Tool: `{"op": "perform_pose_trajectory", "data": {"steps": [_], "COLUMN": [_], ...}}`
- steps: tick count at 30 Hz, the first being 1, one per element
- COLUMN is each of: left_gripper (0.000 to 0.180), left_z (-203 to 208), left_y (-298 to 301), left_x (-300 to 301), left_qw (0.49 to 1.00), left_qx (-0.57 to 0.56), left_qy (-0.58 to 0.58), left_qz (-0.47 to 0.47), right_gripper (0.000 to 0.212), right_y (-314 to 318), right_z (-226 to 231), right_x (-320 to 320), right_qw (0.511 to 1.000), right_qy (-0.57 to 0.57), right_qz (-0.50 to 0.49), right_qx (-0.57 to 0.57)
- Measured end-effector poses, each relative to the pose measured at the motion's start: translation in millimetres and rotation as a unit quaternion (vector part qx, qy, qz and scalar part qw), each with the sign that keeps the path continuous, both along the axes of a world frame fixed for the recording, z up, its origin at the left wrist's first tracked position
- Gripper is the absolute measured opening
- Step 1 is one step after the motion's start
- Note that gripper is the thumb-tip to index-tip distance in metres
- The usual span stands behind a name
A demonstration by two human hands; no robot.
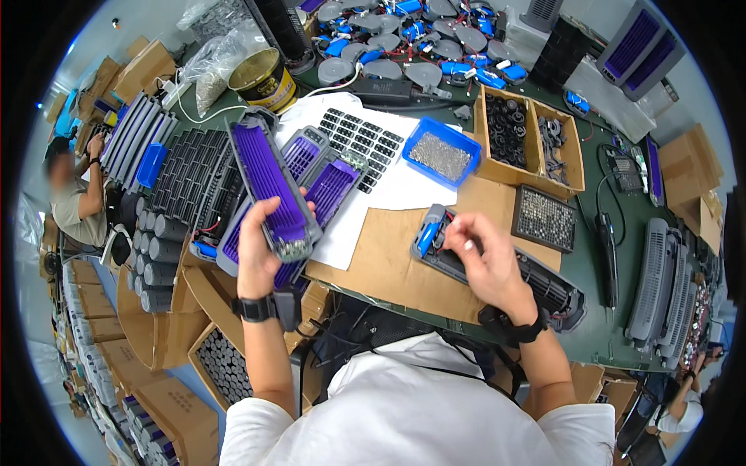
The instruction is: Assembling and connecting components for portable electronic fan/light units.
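Observation:
My left hand (pixel 258 252) is closed round a long grey housing part with a purple ribbed inside (pixel 268 175), held tilted above the table's left side. More purple-and-grey parts (pixel 332 186) lie beneath and beside it. My right hand (pixel 493 268) has its fingertips pinched together over the left end of a dark grey elongated assembly (pixel 548 279), lying on brown cardboard. A blue battery pack (pixel 427 235) sits in that end, with red wire close to my fingertips. Whatever is in the pinch is too small to make out.
Beyond my hands are a blue tray of screws (pixel 440 154), a cardboard box of black parts (pixel 536 144), a dark tray of small metal pieces (pixel 544 219) and a sheet of black pads (pixel 361 140). A corded screwdriver (pixel 606 256) lies right. Two other people work at the far sides.

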State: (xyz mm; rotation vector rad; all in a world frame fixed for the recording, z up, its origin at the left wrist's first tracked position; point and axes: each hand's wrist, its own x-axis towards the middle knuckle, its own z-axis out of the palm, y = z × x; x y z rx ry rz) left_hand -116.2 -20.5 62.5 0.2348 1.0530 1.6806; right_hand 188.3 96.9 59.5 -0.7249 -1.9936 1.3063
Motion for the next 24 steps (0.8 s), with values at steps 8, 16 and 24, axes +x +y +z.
{"op": "perform_pose_trajectory", "data": {"steps": [8, 16, 24], "left_gripper": [0.060, 0.037, 0.040], "left_z": [-2, 8, 14], "left_y": [20, 39, 53], "left_x": [56, 132, 136], "left_qw": [0.698, 0.618, 0.540], "left_qx": [-0.066, 0.165, 0.226], "left_qy": [0.678, 0.730, 0.736], "left_qz": [0.222, -0.241, -0.339], "right_gripper": [0.011, 0.015, 0.018], "right_y": [14, 8, 10], "right_z": [0, 13, 26], "right_x": [10, 18, 31], "right_qw": [0.998, 0.965, 0.941], "right_qy": [0.033, 0.111, 0.123], "right_qz": [-0.027, 0.054, 0.055], "right_qx": [-0.052, -0.233, -0.310]}}
